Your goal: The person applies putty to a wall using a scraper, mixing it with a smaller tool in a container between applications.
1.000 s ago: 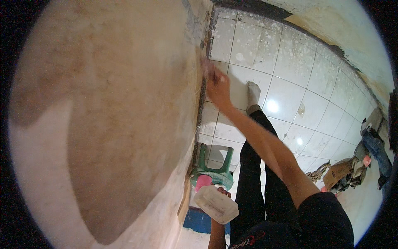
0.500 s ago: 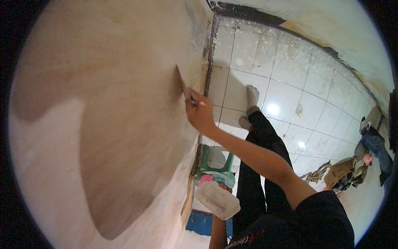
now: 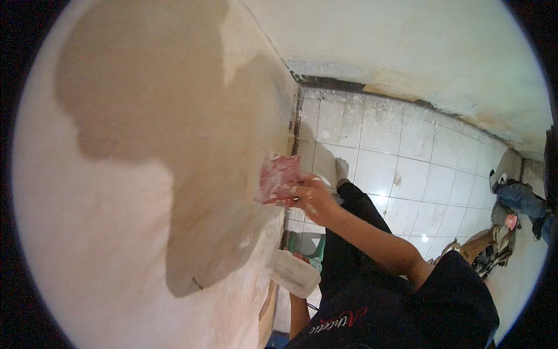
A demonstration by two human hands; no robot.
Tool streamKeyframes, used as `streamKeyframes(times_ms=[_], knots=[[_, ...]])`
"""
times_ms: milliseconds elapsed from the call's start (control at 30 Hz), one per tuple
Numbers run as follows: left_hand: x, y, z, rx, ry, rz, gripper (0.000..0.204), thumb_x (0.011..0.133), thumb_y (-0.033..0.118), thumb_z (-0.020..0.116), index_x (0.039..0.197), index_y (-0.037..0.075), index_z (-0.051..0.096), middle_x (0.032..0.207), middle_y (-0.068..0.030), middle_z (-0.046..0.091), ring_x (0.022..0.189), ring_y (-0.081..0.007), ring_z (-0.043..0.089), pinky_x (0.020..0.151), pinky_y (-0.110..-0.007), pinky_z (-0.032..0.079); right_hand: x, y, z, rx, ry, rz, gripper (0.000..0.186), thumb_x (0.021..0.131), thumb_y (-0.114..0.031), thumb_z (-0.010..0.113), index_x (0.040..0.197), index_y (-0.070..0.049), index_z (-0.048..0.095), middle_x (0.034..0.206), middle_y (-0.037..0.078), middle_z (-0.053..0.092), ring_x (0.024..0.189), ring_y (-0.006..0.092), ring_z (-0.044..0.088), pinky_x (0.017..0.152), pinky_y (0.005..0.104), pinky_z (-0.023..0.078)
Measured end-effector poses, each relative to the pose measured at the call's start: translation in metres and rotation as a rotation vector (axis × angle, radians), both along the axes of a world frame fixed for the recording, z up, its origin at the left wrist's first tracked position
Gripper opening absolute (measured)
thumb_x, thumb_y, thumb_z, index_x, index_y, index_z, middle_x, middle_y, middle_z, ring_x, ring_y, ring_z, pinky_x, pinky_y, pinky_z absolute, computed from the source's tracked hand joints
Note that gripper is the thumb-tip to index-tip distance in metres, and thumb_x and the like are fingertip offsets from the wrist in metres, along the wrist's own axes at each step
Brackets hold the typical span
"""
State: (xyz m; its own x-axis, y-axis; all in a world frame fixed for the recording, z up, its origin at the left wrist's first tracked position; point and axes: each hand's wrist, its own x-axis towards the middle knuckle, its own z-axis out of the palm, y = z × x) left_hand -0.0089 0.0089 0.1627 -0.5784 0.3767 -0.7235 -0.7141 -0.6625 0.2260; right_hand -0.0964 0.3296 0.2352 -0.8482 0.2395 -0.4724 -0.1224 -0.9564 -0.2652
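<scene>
My right hand [image 3: 314, 198] grips a flat, pinkish-red putty scraper [image 3: 280, 179] smeared with pale filler. The scraper's broad face shows, close to the plastered wall [image 3: 215, 134]; whether its edge touches the wall I cannot tell. Whitish smears mark the fingers. Lower down, my left hand [image 3: 300, 256] holds an oblong white plastic tub [image 3: 295, 274], tilted beside the wall. Most of that hand is hidden behind the tub, with some fingertips showing at its far edge. Pale residue coats the tub's visible face.
A green plastic stool [image 3: 315, 247] stands on the floor by the wall, partly behind the tub. White floor tiles [image 3: 378, 168], spattered with filler, run to a second wall [image 3: 418, 41]. Clothes [image 3: 514, 200] and a cardboard piece [image 3: 475, 244] lie in a heap at the right.
My right hand has come back nearer me, and the scraper has turned from edge-on to face-on. The head view has shifted, showing more of the far wall. The tub stays in my left hand.
</scene>
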Motion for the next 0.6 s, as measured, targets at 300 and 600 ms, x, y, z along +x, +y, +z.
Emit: streamKeyframes(times_ms=[300,600], knots=[[0.015,-0.025,0.006,0.276,0.159,0.109,0.050,0.099,0.048,0.041,0.134,0.015,0.051,0.127,-0.0102,0.059,0.113,-0.0265,0.058,0.102,-0.047,0.042,0.086,0.056,0.114,0.309,0.089,-0.047,0.032,0.091,-0.015,0.062,0.116,0.004,0.055,0.103,0.015,0.067,0.087,0.0230,0.067,0.070,0.0333,0.055],[0.023,-0.051,0.016,0.337,0.320,0.374,0.049,0.099,0.047,0.042,0.134,0.014,0.051,0.127,-0.0099,0.059,0.114,-0.0263,0.058,0.103,-0.046,0.042,0.081,0.027,0.209,0.360,0.354,-0.015,0.036,0.093,-0.019,0.060,0.123,0.000,0.053,0.106,0.011,0.065,0.092,0.0224,0.066,0.081,0.0352,0.054]])
